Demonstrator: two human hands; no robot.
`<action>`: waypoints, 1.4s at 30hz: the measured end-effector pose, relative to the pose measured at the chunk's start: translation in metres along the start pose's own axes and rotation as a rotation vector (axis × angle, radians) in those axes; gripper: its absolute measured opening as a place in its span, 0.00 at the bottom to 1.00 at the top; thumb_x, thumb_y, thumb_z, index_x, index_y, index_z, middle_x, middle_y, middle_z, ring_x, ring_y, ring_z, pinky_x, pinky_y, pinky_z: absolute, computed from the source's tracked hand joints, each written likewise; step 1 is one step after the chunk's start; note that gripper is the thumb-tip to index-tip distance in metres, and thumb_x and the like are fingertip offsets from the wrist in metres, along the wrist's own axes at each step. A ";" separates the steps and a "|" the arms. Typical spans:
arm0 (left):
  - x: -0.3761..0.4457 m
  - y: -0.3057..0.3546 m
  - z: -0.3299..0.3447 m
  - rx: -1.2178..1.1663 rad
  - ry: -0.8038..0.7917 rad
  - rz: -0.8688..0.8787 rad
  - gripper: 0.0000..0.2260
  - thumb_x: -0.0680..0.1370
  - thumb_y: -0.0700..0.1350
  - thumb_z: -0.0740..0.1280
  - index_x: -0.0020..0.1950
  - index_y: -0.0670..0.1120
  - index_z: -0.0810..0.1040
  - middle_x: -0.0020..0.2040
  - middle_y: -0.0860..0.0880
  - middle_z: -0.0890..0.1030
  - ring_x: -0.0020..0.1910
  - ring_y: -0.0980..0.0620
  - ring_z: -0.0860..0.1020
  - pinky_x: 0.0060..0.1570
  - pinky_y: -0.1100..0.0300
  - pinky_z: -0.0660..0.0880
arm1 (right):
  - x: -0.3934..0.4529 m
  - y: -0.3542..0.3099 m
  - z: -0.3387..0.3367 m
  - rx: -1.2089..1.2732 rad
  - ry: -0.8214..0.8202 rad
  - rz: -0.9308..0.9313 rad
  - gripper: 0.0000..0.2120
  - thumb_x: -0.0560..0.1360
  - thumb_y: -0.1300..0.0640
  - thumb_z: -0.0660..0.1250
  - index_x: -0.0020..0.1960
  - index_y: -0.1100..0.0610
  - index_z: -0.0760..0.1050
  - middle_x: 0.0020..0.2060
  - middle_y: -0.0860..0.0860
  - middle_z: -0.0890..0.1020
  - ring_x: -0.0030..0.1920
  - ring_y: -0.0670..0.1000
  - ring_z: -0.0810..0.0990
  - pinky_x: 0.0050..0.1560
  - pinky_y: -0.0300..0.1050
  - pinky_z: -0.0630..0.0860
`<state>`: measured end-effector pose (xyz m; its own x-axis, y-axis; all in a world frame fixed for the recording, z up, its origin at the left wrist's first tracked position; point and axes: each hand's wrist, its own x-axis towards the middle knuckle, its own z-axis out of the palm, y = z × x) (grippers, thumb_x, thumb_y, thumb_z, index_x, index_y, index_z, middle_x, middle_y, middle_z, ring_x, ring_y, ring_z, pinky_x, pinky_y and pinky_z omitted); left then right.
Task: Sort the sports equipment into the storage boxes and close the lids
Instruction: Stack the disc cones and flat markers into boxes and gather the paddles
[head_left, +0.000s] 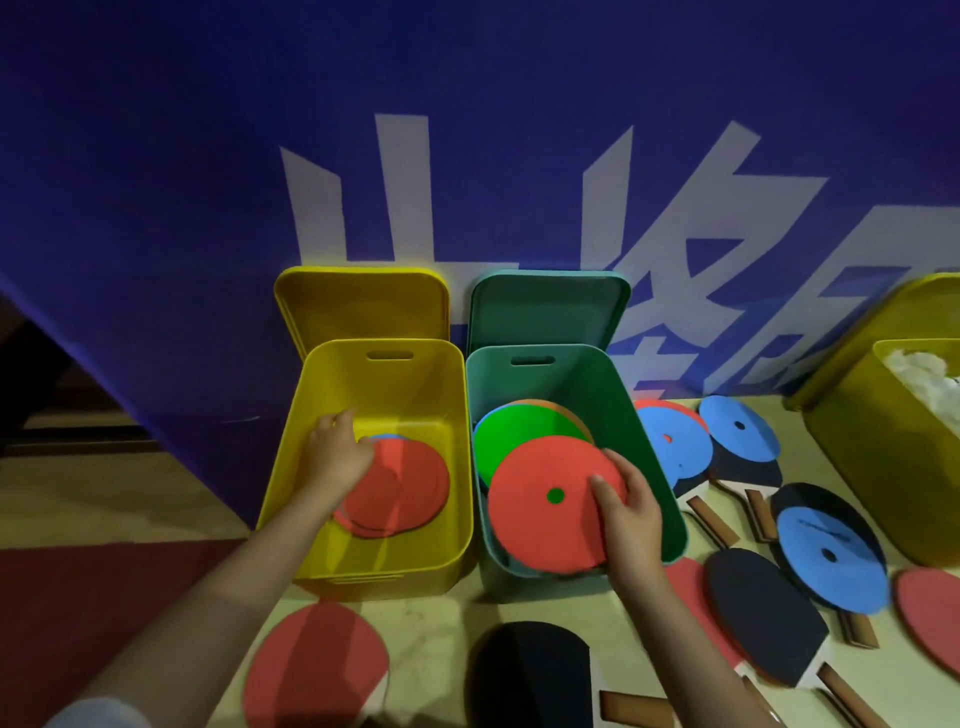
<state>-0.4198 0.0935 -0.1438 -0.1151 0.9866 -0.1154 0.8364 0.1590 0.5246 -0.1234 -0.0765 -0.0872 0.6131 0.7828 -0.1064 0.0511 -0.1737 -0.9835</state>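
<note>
Two open storage boxes stand side by side on the floor: a yellow box and a green box. Their lids, a yellow lid and a green lid, lean against the wall behind them. My left hand reaches into the yellow box and rests on the red paddles lying on its bottom. My right hand grips the right edge of a red disc with a centre hole, held over the green box. A green disc lies under it.
Table tennis paddles lie around: a red one and a black one in front, several black ones to the right with blue discs on them. Another yellow box with white stuff stands far right. A blue banner wall is behind.
</note>
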 end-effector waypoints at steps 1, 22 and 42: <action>-0.004 0.005 -0.012 -0.044 0.044 0.054 0.24 0.75 0.41 0.65 0.71 0.43 0.69 0.67 0.36 0.69 0.66 0.36 0.68 0.66 0.49 0.64 | 0.003 0.000 -0.002 0.046 0.018 0.042 0.16 0.77 0.62 0.65 0.63 0.53 0.75 0.58 0.52 0.78 0.57 0.51 0.76 0.55 0.44 0.70; -0.025 -0.036 -0.062 -0.269 0.059 -0.074 0.22 0.83 0.42 0.53 0.77 0.53 0.59 0.52 0.37 0.79 0.44 0.37 0.77 0.40 0.50 0.70 | 0.012 -0.035 0.205 -0.287 -0.471 -0.103 0.21 0.77 0.64 0.61 0.69 0.58 0.68 0.61 0.58 0.77 0.61 0.57 0.75 0.57 0.41 0.68; -0.025 -0.036 -0.059 -0.299 0.123 -0.040 0.22 0.82 0.39 0.55 0.76 0.52 0.62 0.55 0.32 0.77 0.52 0.34 0.76 0.48 0.46 0.71 | 0.028 0.046 0.253 -0.838 -0.562 -0.023 0.21 0.76 0.67 0.57 0.68 0.61 0.69 0.63 0.61 0.74 0.63 0.61 0.75 0.62 0.47 0.68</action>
<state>-0.4790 0.0655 -0.1102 -0.2239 0.9734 -0.0476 0.6377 0.1833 0.7482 -0.3029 0.0886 -0.1726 0.1550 0.9220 -0.3547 0.7286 -0.3492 -0.5893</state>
